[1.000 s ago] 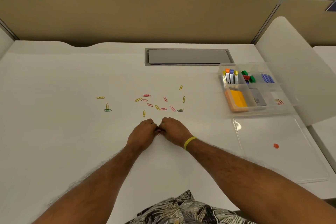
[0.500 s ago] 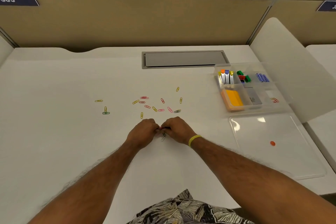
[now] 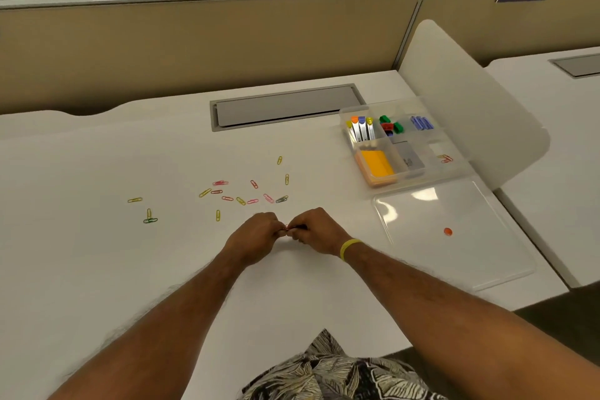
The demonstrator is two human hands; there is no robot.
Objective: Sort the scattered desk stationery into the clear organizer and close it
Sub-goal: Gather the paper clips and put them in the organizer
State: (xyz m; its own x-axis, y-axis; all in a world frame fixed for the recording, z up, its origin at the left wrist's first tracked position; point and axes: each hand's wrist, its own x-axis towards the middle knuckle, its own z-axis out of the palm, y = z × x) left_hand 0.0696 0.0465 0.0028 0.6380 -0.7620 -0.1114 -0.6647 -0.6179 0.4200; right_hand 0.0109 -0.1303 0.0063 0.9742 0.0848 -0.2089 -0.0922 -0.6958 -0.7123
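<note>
Gathering goes best in small bunches. In the head view, the left hand (image 3: 256, 232) and right hand (image 3: 316, 230) both pinch what looks like a red paper clip (image 3: 287, 227), near centre. Loose clips (image 3: 227, 198) lie just beyond. The clear organizer (image 3: 431, 179) sits open, far right; drop each bunch into its clip compartment.

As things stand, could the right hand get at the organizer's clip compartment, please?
Probably yes: the lid lies open flat on the desk, leaving the compartment uncovered, and nothing stands between it and the right hand. It pinches clips together with the left hand, though, which would have to let go.
</note>
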